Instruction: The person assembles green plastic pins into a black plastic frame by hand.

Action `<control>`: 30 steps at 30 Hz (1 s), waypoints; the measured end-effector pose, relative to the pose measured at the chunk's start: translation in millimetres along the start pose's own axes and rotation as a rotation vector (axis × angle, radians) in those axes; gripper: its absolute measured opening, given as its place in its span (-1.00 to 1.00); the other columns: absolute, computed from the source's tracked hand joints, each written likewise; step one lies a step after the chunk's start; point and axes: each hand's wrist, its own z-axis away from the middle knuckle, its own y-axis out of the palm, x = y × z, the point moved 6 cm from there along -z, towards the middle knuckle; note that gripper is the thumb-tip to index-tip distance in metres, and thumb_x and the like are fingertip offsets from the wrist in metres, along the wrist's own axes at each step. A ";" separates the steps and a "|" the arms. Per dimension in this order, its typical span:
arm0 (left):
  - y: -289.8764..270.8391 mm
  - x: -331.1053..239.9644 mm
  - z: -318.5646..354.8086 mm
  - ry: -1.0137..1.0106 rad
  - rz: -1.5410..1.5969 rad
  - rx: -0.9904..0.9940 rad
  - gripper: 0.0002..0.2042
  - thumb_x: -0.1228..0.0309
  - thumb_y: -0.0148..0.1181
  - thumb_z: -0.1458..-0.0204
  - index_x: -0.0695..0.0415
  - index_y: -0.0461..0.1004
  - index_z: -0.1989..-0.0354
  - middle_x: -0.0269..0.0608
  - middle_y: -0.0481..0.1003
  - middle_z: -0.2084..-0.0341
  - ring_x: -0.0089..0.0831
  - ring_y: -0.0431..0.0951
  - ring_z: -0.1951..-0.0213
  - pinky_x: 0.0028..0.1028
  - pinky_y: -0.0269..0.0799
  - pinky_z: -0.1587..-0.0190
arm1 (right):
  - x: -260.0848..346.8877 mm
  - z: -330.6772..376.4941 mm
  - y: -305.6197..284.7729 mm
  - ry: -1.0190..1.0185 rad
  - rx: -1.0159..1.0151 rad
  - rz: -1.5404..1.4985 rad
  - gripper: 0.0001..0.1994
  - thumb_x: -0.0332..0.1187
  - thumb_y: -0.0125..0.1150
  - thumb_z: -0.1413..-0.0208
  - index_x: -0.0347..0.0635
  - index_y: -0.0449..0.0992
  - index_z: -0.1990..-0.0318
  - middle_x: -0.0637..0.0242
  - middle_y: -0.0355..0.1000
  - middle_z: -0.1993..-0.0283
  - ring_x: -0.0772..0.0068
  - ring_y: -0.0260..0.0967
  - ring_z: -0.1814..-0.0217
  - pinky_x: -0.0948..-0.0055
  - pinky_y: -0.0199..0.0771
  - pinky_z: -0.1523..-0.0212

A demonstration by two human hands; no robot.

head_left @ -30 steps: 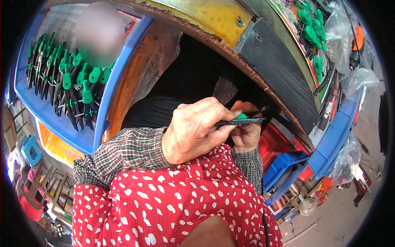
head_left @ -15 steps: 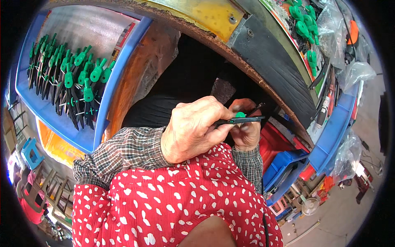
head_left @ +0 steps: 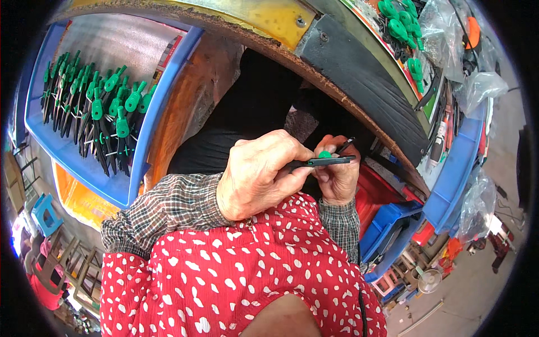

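Black strip (head_left: 320,162) now lower in both hands (view slightly shifted too).

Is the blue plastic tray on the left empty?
No, the blue plastic tray holds a row of black pieces with green plastic caps.

Both forearms rise from the lower edge in checked cuffs under red, white-spotted sleeves; the left hand (head_left: 261,177) lies knuckles up, fingers curled and pinched together at their tips; the right hand (head_left: 337,174) sits just beyond it, fingers folded inward, touching the left's fingertips.
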 end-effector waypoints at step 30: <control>19.8 -20.3 10.2 -0.148 -0.079 0.241 -0.80 0.58 0.30 0.10 0.23 0.51 0.25 -0.16 0.55 0.47 -0.45 0.58 0.46 -0.55 0.45 0.40 | 44.8 35.9 26.4 -0.271 -0.066 0.527 -0.83 -0.55 0.22 -0.07 -0.38 0.47 0.18 0.38 0.44 0.35 0.63 0.36 0.41 0.67 0.39 0.34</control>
